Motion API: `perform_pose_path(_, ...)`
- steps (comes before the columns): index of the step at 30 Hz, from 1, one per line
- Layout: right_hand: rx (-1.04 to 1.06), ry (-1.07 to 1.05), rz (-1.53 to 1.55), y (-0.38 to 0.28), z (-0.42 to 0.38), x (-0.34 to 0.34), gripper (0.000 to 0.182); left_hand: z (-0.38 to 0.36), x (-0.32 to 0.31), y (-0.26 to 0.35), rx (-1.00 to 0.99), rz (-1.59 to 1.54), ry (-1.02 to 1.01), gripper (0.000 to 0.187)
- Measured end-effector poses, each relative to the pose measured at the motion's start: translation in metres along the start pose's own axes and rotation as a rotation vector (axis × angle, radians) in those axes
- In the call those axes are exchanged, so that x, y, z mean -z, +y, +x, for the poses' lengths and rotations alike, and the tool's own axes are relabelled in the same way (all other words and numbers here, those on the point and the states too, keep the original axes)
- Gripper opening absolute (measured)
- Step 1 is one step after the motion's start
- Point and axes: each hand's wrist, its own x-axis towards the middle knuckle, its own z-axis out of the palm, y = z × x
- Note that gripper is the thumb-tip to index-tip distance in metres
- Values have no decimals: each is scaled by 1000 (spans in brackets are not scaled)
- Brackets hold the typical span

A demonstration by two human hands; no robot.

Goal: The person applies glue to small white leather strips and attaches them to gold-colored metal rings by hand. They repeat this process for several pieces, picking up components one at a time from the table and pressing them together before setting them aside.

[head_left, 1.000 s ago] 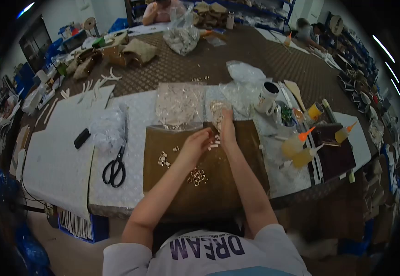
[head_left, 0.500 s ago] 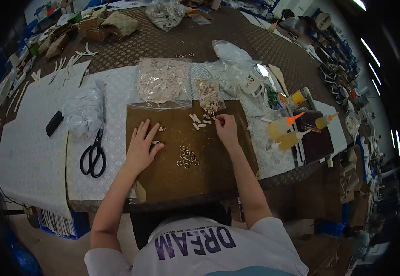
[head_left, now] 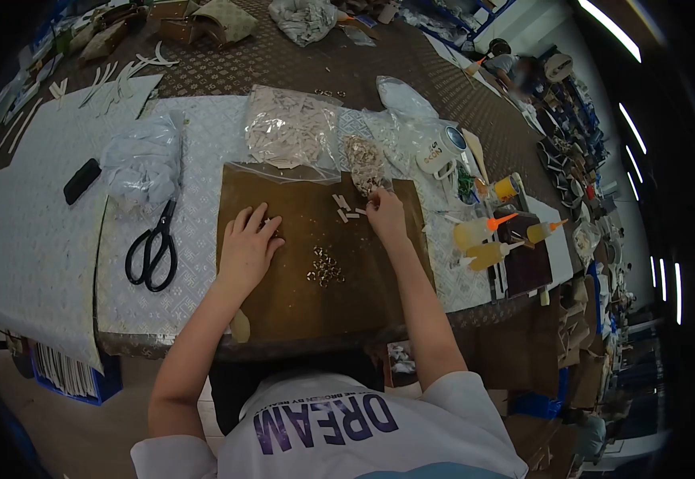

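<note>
Brown board [head_left: 299, 303] carries metal rings [head_left: 324, 267] between flat, spread left hand [head_left: 248, 249] and right hand [head_left: 385, 215] pinching pale strips [head_left: 346, 207].

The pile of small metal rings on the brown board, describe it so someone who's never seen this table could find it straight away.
Start at the brown board lying on the table's near edge. The pile of metal rings sits mid-board, between the left hand and the right hand. Unlike the pale flat strips farther up, it is a shiny, tangled cluster.
</note>
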Motion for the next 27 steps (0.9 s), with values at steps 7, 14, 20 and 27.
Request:
perform_pose_path(7,-5,-8,39,8,1,12,16,-6,-23,-12,-5,-48,76,26)
perform_pose_path(14,-224,76,772,10,18,2,22,-2,-12,-9,65,-177,78,27)
perform_pose_path(20,-77,158,555,19,9,-2,24,-4,1,-9,111,-174,13,45)
perform_pose_path(27,48,148,142,2,-14,0,24,-7,13,-13,212,-306,-137,55)
